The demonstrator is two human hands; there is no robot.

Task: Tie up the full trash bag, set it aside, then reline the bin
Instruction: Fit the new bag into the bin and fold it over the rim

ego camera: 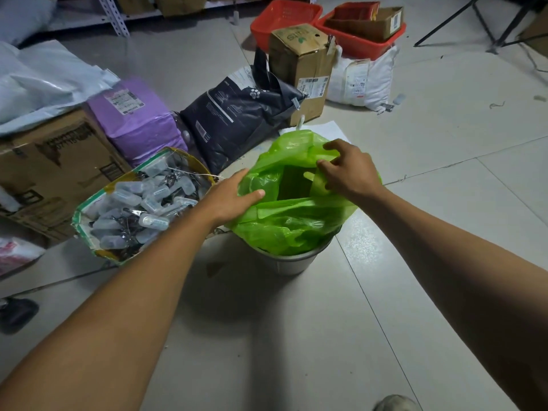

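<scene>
My left hand (234,200) and right hand (347,170) pinch the thin green plastic bag (284,226) above the round grey bin (289,264); I judge relining underway, the mouth not yet folded over the rim

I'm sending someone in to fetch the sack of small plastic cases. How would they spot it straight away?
Start at the metal bin lined with the green bag in the middle of the tiled floor. Just to its left, in front of a purple parcel, stands the open sack. It alone is open-topped, heaped with small clear plastic cases, and has a green-edged rim.
</scene>
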